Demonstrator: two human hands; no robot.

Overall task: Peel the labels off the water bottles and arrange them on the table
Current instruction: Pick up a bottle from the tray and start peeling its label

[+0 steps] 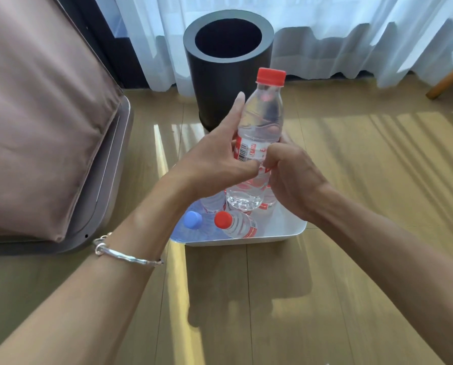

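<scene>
Both hands [249,167] pinch the upright bottle's [262,119] label [249,151]; cap [270,75] up.

A: Lighting on the head view?
B: Bright daylight, backlit. It comes through the sheer curtain [325,27] at the top, which is nearly blown out.
A: Shadows?
B: Striped sun bands on the wood floor [378,159], right side. A hard dark shadow lies on the floor on the camera's side of the white bin [286,233].
A: Glare?
B: Small highlights on the clear bottle [262,119]. Bright streaks on the floor left of the bin.
A: Focus?
B: Centre is sharp and the barcode bars resolve. Corners are a bit soft. Wide-angle bend: planks fan out, forearms [115,299] stretch at the bottom edge.
</scene>
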